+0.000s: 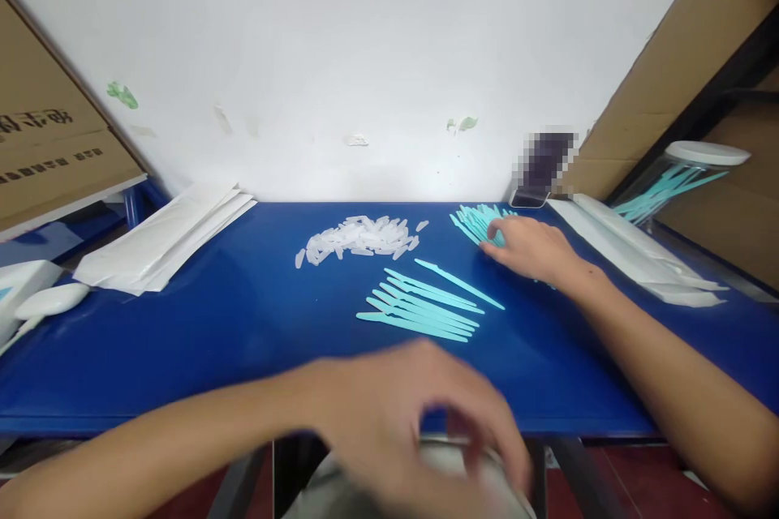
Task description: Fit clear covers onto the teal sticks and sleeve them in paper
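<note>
A white wall [389, 57] backs the blue table [213, 349]. The left hand [389, 405], blurred at the near edge, curves its fingers; whether their tips meet, I cannot tell. The right hand [535, 247] curls over the far stick pile [470, 219], partly hiding it, any pinch unclear. Mid-table, loose sticks [423, 315] slant from far left to near right.

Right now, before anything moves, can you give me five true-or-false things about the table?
1. The right hand is at a pile of blue-green sticks. True.
2. The white pieces lie in a jar. False: they lie loose on the blue table.
3. The jar has a white lid. True.
4. The left hand touches the white pieces. False: it is apart from them, nearer the table's front edge.
5. The wall is white. True.
</note>
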Demonstrator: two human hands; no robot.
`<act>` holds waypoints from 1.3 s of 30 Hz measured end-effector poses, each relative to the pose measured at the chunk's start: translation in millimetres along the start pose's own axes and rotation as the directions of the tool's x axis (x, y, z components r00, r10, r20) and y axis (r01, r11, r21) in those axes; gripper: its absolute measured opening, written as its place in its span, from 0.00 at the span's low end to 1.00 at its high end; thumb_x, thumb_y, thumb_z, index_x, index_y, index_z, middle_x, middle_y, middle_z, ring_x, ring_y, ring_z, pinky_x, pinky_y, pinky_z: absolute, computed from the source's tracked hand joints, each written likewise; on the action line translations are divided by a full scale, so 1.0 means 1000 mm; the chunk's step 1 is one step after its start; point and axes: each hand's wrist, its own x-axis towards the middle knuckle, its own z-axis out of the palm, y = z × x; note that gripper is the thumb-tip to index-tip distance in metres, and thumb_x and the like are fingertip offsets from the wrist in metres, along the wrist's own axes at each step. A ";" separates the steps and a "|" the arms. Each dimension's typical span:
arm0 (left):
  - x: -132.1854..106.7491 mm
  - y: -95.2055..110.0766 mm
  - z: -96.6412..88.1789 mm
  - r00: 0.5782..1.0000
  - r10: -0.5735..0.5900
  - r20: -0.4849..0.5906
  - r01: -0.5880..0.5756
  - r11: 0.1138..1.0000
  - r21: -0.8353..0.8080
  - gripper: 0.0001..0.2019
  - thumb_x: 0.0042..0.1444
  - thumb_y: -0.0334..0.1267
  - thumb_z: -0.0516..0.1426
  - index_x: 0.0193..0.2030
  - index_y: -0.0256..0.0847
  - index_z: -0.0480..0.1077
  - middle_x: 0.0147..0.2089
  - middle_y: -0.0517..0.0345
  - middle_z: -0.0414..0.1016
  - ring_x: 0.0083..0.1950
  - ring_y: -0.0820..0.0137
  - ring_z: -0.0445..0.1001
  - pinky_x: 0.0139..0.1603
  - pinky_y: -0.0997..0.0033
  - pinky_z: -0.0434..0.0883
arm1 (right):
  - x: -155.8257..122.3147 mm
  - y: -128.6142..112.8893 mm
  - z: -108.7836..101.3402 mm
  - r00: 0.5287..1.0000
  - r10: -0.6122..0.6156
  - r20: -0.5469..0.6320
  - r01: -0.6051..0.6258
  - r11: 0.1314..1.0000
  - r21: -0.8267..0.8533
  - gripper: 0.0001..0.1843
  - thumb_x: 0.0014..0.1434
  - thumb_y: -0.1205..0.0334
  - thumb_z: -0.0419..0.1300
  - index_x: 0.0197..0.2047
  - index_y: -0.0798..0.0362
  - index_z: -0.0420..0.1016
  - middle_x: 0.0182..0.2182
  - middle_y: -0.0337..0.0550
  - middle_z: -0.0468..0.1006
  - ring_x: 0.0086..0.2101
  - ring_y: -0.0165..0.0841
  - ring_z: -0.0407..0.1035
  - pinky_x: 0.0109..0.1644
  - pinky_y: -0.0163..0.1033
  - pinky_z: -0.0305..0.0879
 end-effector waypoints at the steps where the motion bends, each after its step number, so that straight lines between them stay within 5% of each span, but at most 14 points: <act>1: -0.002 -0.016 -0.016 0.988 0.012 -0.157 0.017 0.983 0.184 0.14 0.65 0.52 0.56 0.40 0.49 0.80 0.38 0.55 0.79 0.38 0.65 0.74 0.44 0.61 0.74 | 0.001 -0.001 0.002 1.000 -0.015 0.002 0.015 1.000 0.002 0.19 0.65 0.49 0.53 0.48 0.50 0.79 0.49 0.52 0.80 0.47 0.49 0.74 0.41 0.45 0.64; 3: -0.009 -0.048 -0.046 0.932 0.091 -0.352 0.121 0.835 0.537 0.16 0.69 0.47 0.53 0.44 0.44 0.81 0.39 0.51 0.79 0.41 0.64 0.73 0.49 0.58 0.70 | 0.003 -0.004 0.004 0.999 -0.043 0.011 0.043 0.999 0.008 0.18 0.66 0.52 0.53 0.48 0.50 0.81 0.50 0.52 0.80 0.48 0.48 0.74 0.41 0.44 0.64; 5: -0.017 -0.073 -0.069 0.900 0.120 -0.419 0.218 0.708 0.672 0.21 0.73 0.47 0.48 0.51 0.41 0.80 0.43 0.47 0.79 0.45 0.61 0.72 0.50 0.56 0.68 | 0.004 -0.005 0.005 0.998 -0.064 0.023 0.064 0.998 0.011 0.18 0.66 0.55 0.53 0.47 0.51 0.82 0.50 0.53 0.81 0.47 0.47 0.74 0.40 0.43 0.63; 9: -0.028 -0.088 -0.080 0.922 0.024 -0.387 0.303 0.577 0.759 0.23 0.74 0.52 0.47 0.64 0.46 0.73 0.60 0.45 0.72 0.60 0.53 0.66 0.60 0.47 0.63 | 0.000 -0.008 0.002 0.995 -0.088 0.049 0.087 0.996 0.021 0.15 0.64 0.57 0.56 0.40 0.50 0.84 0.41 0.50 0.84 0.42 0.44 0.76 0.36 0.41 0.61; 14: -0.025 -0.077 -0.070 0.938 -0.073 -0.339 0.319 0.563 0.763 0.25 0.71 0.57 0.48 0.66 0.52 0.71 0.70 0.46 0.61 0.70 0.46 0.57 0.67 0.40 0.58 | -0.015 -0.015 -0.013 0.970 -0.204 0.136 0.187 0.974 0.128 0.10 0.59 0.56 0.60 0.35 0.48 0.83 0.35 0.43 0.83 0.34 0.37 0.74 0.33 0.39 0.59; 19: -0.026 -0.074 -0.069 0.930 -0.111 -0.351 0.343 0.608 0.716 0.25 0.71 0.59 0.48 0.66 0.54 0.71 0.71 0.47 0.60 0.71 0.45 0.56 0.68 0.38 0.59 | -0.024 -0.020 -0.022 0.869 -0.450 0.203 0.352 0.853 0.385 0.19 0.64 0.45 0.57 0.36 0.50 0.81 0.32 0.41 0.81 0.29 0.34 0.71 0.33 0.39 0.60; 29: -0.027 -0.072 -0.067 0.938 -0.069 -0.340 0.309 0.615 0.725 0.24 0.68 0.59 0.53 0.62 0.53 0.75 0.77 0.46 0.50 0.76 0.37 0.48 0.69 0.28 0.55 | -0.024 -0.023 -0.020 0.816 -0.547 0.187 0.382 0.753 0.536 0.14 0.60 0.50 0.62 0.32 0.51 0.81 0.31 0.41 0.80 0.27 0.31 0.69 0.32 0.37 0.62; 39: -0.029 -0.073 -0.066 0.948 0.013 -0.317 0.257 0.553 0.792 0.23 0.68 0.57 0.53 0.61 0.48 0.76 0.77 0.44 0.51 0.77 0.42 0.45 0.73 0.34 0.53 | -0.023 -0.048 0.002 0.809 -0.584 -0.076 0.523 0.653 0.547 0.20 0.67 0.46 0.56 0.42 0.52 0.82 0.30 0.43 0.78 0.29 0.33 0.68 0.35 0.38 0.59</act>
